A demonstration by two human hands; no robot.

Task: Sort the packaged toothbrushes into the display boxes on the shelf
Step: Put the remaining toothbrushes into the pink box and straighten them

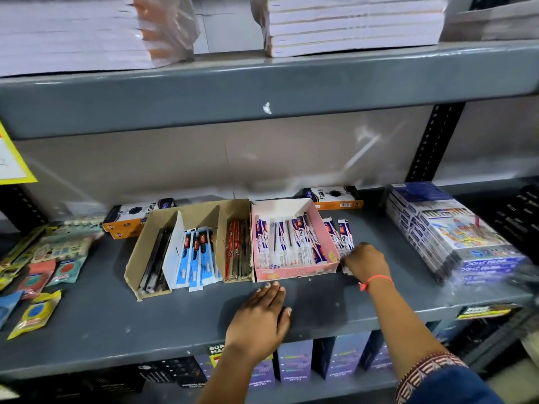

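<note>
The grey shelf (pixel 87 330) fills my view, with another shelf board above it carrying stacks of paper (pixel 355 24). Over on the right sits a wrapped stack of colour boxes (pixel 455 231), shiny under its plastic. Centre stage, the brown box (pixel 140 258) with its dividers: dark packs in the left slot, blue packs (pixel 198 255) in the middle one, red packs (pixel 237 249) in the right one, all lying lengthways. Touching its right side is the pink box (pixel 294 272), and the white-and-blue toothbrushes (pixel 291 243) lie in it side by side. Two more of the same kind, the loose packs (pixel 339 231), lie on the shelf just outside the pink box's right wall. Behind the boxes, two orange cartons (pixel 338 198) rest against the back panel, one at each side. At far left there's a spread of small pouches (pixel 43 263), green, red and yellow. Now my hands, well apart from each other: my left hand (pixel 262 319) lies flat, palm down on the bare shelf, fingers stretched and together, fingertips just short of the pink box's front edge, gripping nothing. My right hand (pixel 366 260), red thread (pixel 376 280) on the wrist, is down on the near ends of the loose packs, fingers curled over them; whether they're actually pinched I can't tell from here.
</note>
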